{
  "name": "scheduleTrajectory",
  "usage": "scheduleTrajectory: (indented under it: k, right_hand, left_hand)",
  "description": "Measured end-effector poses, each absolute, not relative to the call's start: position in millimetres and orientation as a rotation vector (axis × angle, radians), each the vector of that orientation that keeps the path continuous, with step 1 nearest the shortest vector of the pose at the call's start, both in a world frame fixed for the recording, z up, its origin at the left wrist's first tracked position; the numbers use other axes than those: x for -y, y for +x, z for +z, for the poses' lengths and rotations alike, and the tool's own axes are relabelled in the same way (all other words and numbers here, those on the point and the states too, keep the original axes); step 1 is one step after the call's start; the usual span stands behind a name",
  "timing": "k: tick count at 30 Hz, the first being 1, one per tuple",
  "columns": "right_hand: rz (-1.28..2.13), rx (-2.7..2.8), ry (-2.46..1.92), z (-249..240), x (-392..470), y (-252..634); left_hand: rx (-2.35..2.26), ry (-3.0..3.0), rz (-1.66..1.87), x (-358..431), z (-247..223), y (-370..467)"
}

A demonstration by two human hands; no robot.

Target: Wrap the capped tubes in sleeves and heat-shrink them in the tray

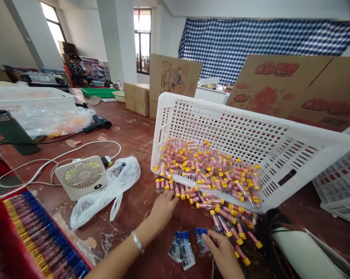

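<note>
My left hand [163, 206] reaches to a row of small clear tubes [164, 185] with yellow caps and pink contents, its fingertips at their lower ends. My right hand [221, 248] pinches a small blue-topped clear packet [202, 241] between thumb and fingers. Just left of it, several similar packets [184, 249] lie fanned on the red-brown table. A white plastic basket [221, 120], tipped toward me, holds a heap of the tubes [204, 162], and more have spilled out below its front edge.
At the left are a small fan [83, 176], a white plastic bag [124, 180], cables, a green flask [13, 131] and a red box [78, 259] of packed tubes. A dark bag [275, 244] lies at the right. Cardboard boxes [293, 89] stand behind; a person [77, 71] sits far back.
</note>
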State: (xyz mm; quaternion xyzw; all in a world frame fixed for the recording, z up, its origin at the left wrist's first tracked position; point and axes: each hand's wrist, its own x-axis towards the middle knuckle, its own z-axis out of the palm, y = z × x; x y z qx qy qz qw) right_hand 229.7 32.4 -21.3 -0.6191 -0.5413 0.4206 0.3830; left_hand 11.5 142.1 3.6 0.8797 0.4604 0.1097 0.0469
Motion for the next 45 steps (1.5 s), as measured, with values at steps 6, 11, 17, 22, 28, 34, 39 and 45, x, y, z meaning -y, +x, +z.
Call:
scheduleTrajectory:
  k: [6, 11, 17, 22, 28, 34, 39, 45]
  right_hand:
    - [1.272, 1.127, -1.425, -24, -24, 232]
    - [1.390, 0.895, -1.307, -17, -18, 233]
    - [1.469, 0.691, -1.213, -9, -28, 219]
    - [1.419, 0.499, -1.134, -4, -40, 192]
    - [1.384, 0.377, -1.063, -2, -49, 158]
    - [1.390, 0.408, -1.023, 2, -48, 141]
    - [1.362, 0.501, -1.027, 1, -43, 137]
    - [1.303, 0.672, -1.075, 0, -39, 135]
  left_hand:
    - [-1.310, 2.716, 0.402, -197, -2, 38]
    - [-1.220, 2.579, 0.534, -179, -14, 31]
    - [-1.313, 2.122, 0.837, -122, -14, 4]
    - [-1.054, 0.958, 1.006, -60, -6, -9]
    - [-0.911, 0.499, 1.003, -11, -1, -1]
    - [-0.872, 0.471, 1.025, -7, -2, 1]
    - [-0.842, 0.487, 1.011, -8, -2, -4]
    - [-0.884, 0.483, 1.059, -4, -1, -1]
